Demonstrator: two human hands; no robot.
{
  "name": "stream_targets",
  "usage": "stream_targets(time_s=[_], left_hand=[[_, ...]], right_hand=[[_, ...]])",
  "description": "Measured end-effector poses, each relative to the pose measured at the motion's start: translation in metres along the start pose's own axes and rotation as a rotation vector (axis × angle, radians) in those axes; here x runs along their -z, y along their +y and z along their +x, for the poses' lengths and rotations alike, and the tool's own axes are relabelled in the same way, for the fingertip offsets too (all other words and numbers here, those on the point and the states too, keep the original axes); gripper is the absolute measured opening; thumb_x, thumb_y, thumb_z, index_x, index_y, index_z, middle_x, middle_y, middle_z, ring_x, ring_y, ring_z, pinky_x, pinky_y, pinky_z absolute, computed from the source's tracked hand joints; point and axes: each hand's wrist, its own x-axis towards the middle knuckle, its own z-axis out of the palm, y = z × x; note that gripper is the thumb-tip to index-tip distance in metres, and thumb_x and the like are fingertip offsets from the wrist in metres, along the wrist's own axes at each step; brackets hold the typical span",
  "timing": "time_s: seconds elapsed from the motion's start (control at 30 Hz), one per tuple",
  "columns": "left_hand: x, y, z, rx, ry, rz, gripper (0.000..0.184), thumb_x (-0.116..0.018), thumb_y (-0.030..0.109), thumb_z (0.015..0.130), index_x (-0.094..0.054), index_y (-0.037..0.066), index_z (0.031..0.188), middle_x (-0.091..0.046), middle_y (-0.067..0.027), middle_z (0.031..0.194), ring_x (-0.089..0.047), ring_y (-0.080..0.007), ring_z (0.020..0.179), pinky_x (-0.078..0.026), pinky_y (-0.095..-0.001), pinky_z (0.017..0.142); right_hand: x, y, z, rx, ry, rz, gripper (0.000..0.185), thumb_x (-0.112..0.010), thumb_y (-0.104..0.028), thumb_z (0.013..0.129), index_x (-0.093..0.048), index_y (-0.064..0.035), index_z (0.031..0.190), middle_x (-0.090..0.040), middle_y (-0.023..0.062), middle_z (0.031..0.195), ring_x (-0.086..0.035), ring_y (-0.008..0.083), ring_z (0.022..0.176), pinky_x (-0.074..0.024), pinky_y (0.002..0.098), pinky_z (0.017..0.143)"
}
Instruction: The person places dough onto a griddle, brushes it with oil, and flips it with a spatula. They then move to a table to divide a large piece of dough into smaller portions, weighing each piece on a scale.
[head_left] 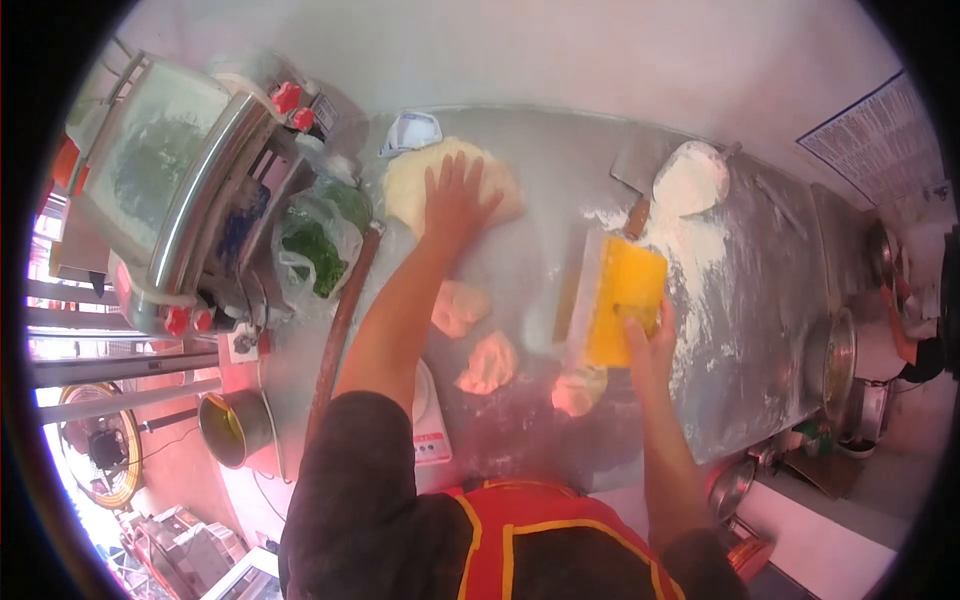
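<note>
On the steel table, my left hand [460, 203] lies with its fingers spread on a large mass of pale dough [405, 185]. My right hand [650, 340] grips the yellow handle part of a wide scraper [625, 295], whose blade side faces left. Just below the scraper is a small dough piece [578, 390]. Two more pieces, one upper [460, 307] and one lower [488, 363], rest between my arms. White flour [690, 240] is spread to the right of the scraper.
A dough machine [170, 170] stands at the left, beside a plastic bag of greens [318, 245] and a long wooden rod [342, 320]. A scale [430, 425] is near my left arm. A round heap of flour [692, 178] sits behind. Another person's arm [900, 335] shows far right.
</note>
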Motion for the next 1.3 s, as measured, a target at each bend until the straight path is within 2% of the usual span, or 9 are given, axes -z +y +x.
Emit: stream_targets(time_s=[0.23,0.33,0.43,0.53,0.63,0.77,0.83,0.9,1.3], left_hand=[[-0.003,-0.01,0.002,0.024,-0.001,0.014,0.061,-0.044,0.052,0.088,-0.04,0.015,0.136,-0.033,-0.0149,0.144,-0.023,-0.033,0.136,-0.013,-0.0574,0.108],[-0.012,-0.016,0.001,-0.009,0.035,0.037,0.061,-0.045,0.05,0.088,-0.039,0.015,0.138,-0.034,-0.0146,0.143,-0.023,-0.0315,0.136,-0.015,-0.0594,0.106],[0.012,-0.023,0.02,-0.036,-0.43,0.111,0.056,-0.045,0.047,0.091,-0.041,0.014,0.136,-0.035,-0.0152,0.142,-0.029,-0.0325,0.134,-0.022,-0.0525,0.107],[0.082,-0.031,0.012,0.766,-0.308,-1.471,0.052,-0.044,0.043,0.093,-0.046,0.009,0.133,-0.043,-0.0152,0.137,-0.04,-0.0309,0.127,-0.031,-0.0408,0.104],[0.092,-0.068,-0.045,0.314,-0.244,-0.926,0.051,-0.044,0.042,0.094,-0.048,0.006,0.13,-0.049,-0.0141,0.131,-0.047,-0.0278,0.121,-0.034,-0.0315,0.101],[0.139,-0.098,-0.136,0.376,-0.295,-0.784,0.054,-0.055,0.037,0.089,-0.046,0.005,0.131,-0.048,-0.0168,0.131,-0.044,-0.0269,0.124,-0.032,-0.0341,0.104],[0.177,-0.082,-0.177,0.291,-0.492,-0.364,0.058,-0.058,0.036,0.087,-0.042,0.006,0.134,-0.044,-0.0175,0.134,-0.04,-0.0309,0.126,-0.031,-0.0377,0.105],[0.207,-0.051,-0.215,0.164,-0.53,-0.225,0.058,-0.058,0.035,0.086,-0.041,0.006,0.133,-0.044,-0.0171,0.134,-0.04,-0.0318,0.125,-0.031,-0.0391,0.104],[0.282,0.014,-0.245,0.191,-0.703,-0.358,0.046,-0.063,0.028,0.08,-0.054,0.006,0.119,-0.052,-0.0164,0.121,-0.05,-0.0285,0.112,-0.039,-0.0386,0.095]], right_hand=[[-0.076,0.036,0.159,-0.267,0.082,0.184,0.054,-0.06,-0.014,0.084,-0.037,-0.0015,0.131,-0.056,0.0122,0.11,-0.057,0.0185,0.094,-0.0466,0.0286,0.081],[-0.081,0.007,0.138,-0.272,0.041,-0.164,0.052,-0.06,-0.013,0.084,-0.039,-0.0028,0.131,-0.056,0.0141,0.114,-0.058,0.0218,0.097,-0.0463,0.0316,0.083],[-0.06,0.011,0.092,-0.115,-0.206,-0.356,0.049,-0.059,-0.013,0.084,-0.042,-0.0039,0.129,-0.055,0.0147,0.118,-0.057,0.0236,0.103,-0.0448,0.0335,0.087],[-0.035,-0.059,0.05,-0.005,-0.485,-0.444,0.045,-0.058,-0.013,0.085,-0.045,-0.0041,0.127,-0.055,0.0147,0.12,-0.055,0.0252,0.108,-0.0436,0.0339,0.09],[-0.02,-0.142,0.022,0.1,-0.703,-0.626,0.043,-0.056,-0.012,0.086,-0.045,-0.0052,0.127,-0.055,0.0153,0.119,-0.054,0.0277,0.11,-0.0438,0.0358,0.09],[-0.029,-0.24,-0.027,0.929,-0.941,-0.979,0.043,-0.057,-0.014,0.08,-0.05,0.0014,0.12,-0.058,0.0181,0.103,-0.057,0.0325,0.094,-0.0447,0.0398,0.083],[-0.051,-0.285,-0.061,0.959,-1.047,-0.92,0.037,-0.057,-0.019,0.078,-0.056,0.0038,0.107,-0.056,0.0167,0.093,-0.056,0.0284,0.083,-0.0431,0.0373,0.076],[-0.079,-0.312,-0.094,0.988,-1.11,-1.202,0.031,-0.055,-0.02,0.077,-0.058,0.0027,0.099,-0.055,0.0144,0.087,-0.053,0.0241,0.078,-0.0409,0.034,0.072],[-0.094,-0.258,-0.111,1.203,-1.097,-1.004,0.019,-0.058,-0.013,0.073,-0.062,-0.0012,0.087,-0.058,0.0146,0.087,-0.055,0.0274,0.085,-0.0439,0.0401,0.074]])
